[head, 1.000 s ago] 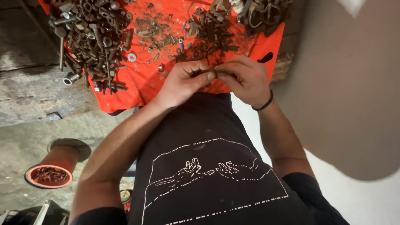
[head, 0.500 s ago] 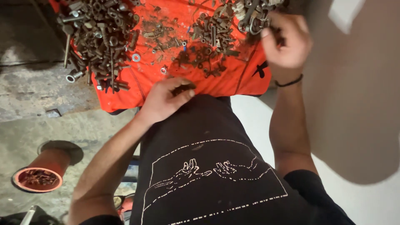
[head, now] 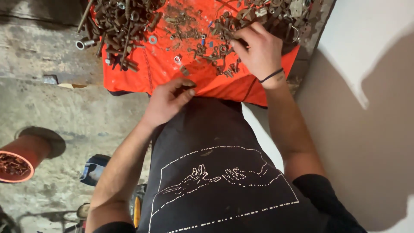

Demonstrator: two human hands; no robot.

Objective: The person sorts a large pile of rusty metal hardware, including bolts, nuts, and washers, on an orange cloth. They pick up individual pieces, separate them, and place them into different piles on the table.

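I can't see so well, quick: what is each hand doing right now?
Left hand: fingers pinched shut on something small and dark; what it is cannot be told.
Right hand: fingers curled, reaching into the rusty metal parts on the orange cloth.

An orange cloth [head: 172, 71] covers the bench [head: 39, 47], and on it lie a heap of rusty bolts [head: 123, 19], a lone washer [head: 152, 39] and scattered small rusty fittings [head: 215, 51].
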